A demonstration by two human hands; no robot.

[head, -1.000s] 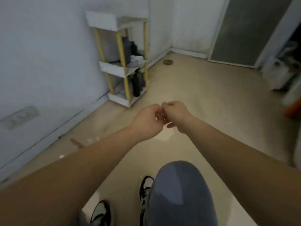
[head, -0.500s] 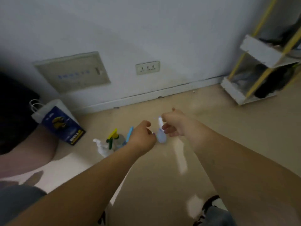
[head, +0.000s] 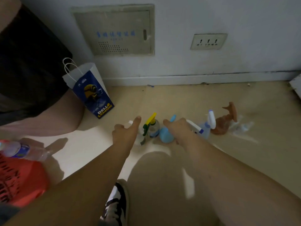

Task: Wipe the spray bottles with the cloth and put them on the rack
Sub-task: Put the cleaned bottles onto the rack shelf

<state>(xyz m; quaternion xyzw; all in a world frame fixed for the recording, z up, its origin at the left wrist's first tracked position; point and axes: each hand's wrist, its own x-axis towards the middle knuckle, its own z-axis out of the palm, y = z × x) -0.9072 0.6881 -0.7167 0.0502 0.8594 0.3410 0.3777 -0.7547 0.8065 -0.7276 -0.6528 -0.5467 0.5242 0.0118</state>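
Beige floor [head: 195, 98] runs up to a white wall, and right there at the skirting the spray bottles [head: 154, 130] stand in a tight cluster, none of them on a shelf yet: a yellow-triggered bottle [head: 151, 119], a round blue bottle [head: 164, 136] just beside it, and a pale bottle [head: 206, 128] with a white trigger further right. Both arms are out over them now! The left hand [head: 126, 132] has its forefinger stretched forward in front of a white-capped bottle that is mostly hidden behind it; the right hand [head: 179, 128] reaches the same way, above the blue bottle. Neither appears to hold anything, though the far fingers are out of sight. A brown shape [head: 223, 123] lies past the pale bottle; it may be the cloth, but the blur makes that uncertain. A paper bag [head: 91, 90] leans at the wall to the left, with a red basket [head: 21, 181] in the near corner. My read is that this is the pick-up, so one bottle wants choosing cleanly. Take it round the body or neck rather than the trigger, lift it straight up so the neighbours stay standing, and fetch the cloth with the free hand before wiping. The bottles crowd each other, so a sideways sweep could topple the row.
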